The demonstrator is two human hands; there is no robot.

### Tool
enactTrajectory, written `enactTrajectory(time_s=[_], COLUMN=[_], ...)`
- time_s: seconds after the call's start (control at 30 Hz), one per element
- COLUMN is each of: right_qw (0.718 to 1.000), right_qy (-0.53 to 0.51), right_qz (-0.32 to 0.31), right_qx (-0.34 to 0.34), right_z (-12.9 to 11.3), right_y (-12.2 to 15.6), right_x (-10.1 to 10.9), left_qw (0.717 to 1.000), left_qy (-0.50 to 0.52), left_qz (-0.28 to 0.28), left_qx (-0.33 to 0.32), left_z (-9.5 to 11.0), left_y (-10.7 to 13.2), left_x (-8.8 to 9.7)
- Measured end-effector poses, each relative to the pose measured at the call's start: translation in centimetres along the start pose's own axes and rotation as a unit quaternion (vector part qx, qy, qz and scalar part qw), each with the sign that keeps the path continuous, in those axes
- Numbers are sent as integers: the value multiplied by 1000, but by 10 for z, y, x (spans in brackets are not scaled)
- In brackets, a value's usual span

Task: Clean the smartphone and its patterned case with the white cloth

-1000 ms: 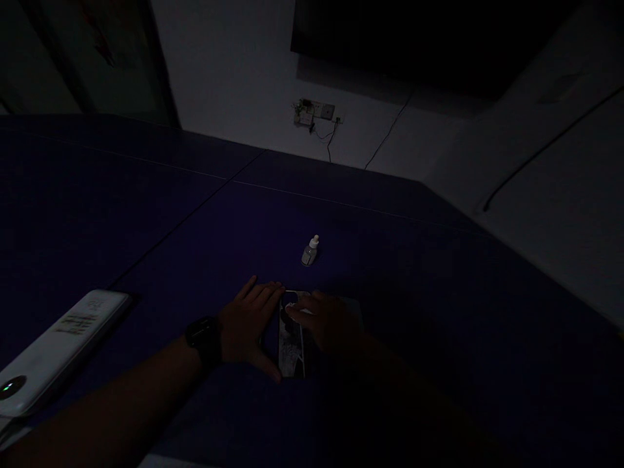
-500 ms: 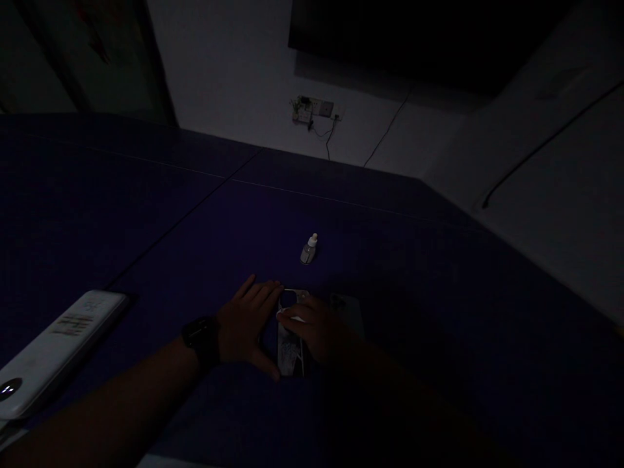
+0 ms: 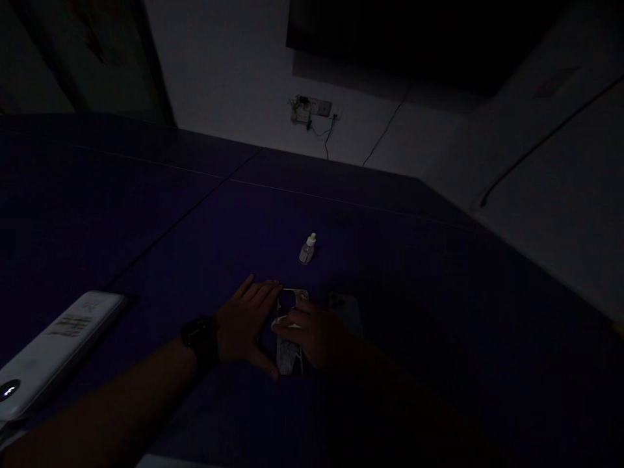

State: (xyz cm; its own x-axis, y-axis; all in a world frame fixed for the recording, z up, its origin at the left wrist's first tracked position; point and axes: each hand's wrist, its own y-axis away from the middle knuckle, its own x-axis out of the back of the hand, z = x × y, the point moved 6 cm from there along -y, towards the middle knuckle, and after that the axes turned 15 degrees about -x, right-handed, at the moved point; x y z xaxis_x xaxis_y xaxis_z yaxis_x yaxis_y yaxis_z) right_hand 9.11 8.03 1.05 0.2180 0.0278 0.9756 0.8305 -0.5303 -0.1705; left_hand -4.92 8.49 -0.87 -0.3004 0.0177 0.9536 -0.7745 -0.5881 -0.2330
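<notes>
Across a dark blue bench [image 3: 160, 240] with thin seams between its panels, the light is low and much of the detail sinks into shadow. Near the lower middle lies a patterned phone case [image 3: 288, 348], long side toward the person, with a camera opening at its far end. The left hand [image 3: 246, 323] cups that case's left long edge, fingertips at the far corner and thumb near the close corner, so the case sits between fingers and thumb. A black smartwatch [image 3: 199, 339] circles the left wrist. The right hand [image 3: 316, 336] lies across the case from the other side, its fingers [image 3: 287, 323] curled over the middle of the back; the dimness hides whether they are gripping or only resting there. Just beside that hand, to the right, a dark smartphone [image 3: 347, 312] lies flat with its camera bump at the far end. Farther out, ahead of the hands, a small dropper bottle [image 3: 307, 249] stands upright with a pale cap. A white power bank [image 3: 58, 351] lies at the left, its small display lit. Beyond the bench, a wall socket panel [image 3: 312, 109] trails thin black cables down a pale wall [image 3: 234, 71].
</notes>
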Motion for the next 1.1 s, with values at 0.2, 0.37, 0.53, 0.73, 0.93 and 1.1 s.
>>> enactTrajectory(time_s=[0.2,0.37,0.53,0.73,0.93,1.1], right_qw=[997,999,998,998,1000,995], right_qy=[15,17,5,22,-4,43], right_qz=[10,11,-26,9,4,26], right_qx=[-70,-38,-56,-59,-26,-86], right_z=[20,9,19,10,5,12], right_y=[5,0,5,1,4,3], right_x=[2,1,1,0,1,1], left_qw=[1000,1000,1000,1000,1000,1000], left_qy=[2,8,1,-1,-9,-7], left_qz=[7,-5,9,1,11,9], left_qx=[2,10,11,19,8,2], left_z=[1,2,0,1,1,1], left_y=[-1,-3,-2,-2,0,-1], left_x=[2,4,1,-1,-1,-1])
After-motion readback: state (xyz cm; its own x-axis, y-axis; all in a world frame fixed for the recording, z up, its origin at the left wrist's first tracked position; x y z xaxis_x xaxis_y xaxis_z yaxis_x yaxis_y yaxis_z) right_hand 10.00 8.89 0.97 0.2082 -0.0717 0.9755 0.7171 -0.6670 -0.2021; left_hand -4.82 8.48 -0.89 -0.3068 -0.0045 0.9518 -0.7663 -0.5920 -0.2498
